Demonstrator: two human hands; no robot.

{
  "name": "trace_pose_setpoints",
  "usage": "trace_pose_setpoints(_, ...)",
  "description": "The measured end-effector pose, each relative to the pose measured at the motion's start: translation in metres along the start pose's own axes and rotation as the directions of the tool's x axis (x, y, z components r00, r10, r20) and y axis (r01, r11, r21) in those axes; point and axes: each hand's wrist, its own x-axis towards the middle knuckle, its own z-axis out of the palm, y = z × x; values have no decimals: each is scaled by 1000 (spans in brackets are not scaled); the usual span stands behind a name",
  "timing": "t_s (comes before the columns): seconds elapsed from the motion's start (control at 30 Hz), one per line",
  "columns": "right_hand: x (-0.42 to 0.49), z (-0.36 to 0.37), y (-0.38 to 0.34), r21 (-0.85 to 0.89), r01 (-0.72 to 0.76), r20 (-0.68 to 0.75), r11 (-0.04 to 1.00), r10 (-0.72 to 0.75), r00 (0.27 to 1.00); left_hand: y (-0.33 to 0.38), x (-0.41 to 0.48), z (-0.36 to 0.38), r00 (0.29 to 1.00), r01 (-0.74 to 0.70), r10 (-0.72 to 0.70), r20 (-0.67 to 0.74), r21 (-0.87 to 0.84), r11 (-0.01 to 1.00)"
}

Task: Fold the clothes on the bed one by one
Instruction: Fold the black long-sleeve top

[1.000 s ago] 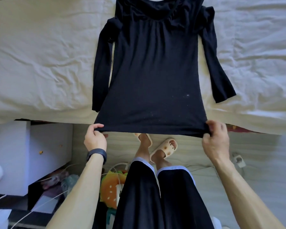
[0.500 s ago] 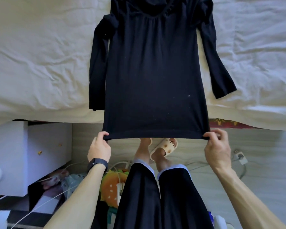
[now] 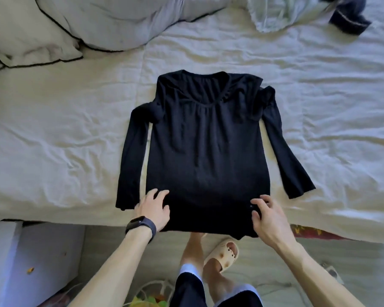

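Observation:
A black long-sleeved top [image 3: 208, 156] lies flat on the bed [image 3: 53, 140], neck away from me, hem at the near edge and hanging slightly over it. Both sleeves run down beside the body, and the shoulders are a little bunched. My left hand [image 3: 153, 209], with a dark wristband, rests with spread fingers on the lower left part of the top. At the lower right part my right hand [image 3: 266, 213] touches the fabric with loosely bent fingers. Neither hand grips the cloth.
A pillow with dark piping [image 3: 42, 34] lies at the back left. At the back right are a pale garment [image 3: 275, 14] and a dark blue garment [image 3: 350, 18]. A white cabinet [image 3: 20, 262] stands at the left below the bed. My feet in sandals [image 3: 222, 253] are on the floor.
Both hands were pinching the hem corners and holding it taut off the bed edge. They have let go, the top now lies flat, and both hands rest on its lower part.

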Motion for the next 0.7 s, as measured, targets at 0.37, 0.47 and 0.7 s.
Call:
trace_pose_setpoints(0.37, 253, -146, -115, 111, 87, -237, 990, -59, 970, 88, 219, -193, 880, -214, 176, -440, -37, 976)
trace_pose_setpoints(0.47, 314, -158, -116, 76, 23, -287, 997, 0, 958, 97, 280, -227, 889, -199, 125, -441, -126, 972)
trace_pose_setpoints(0.7, 395, -164, -103, -25, -237, -199, 971, 227, 953, 104, 355, -247, 912, -230, 123, -391, -240, 943)
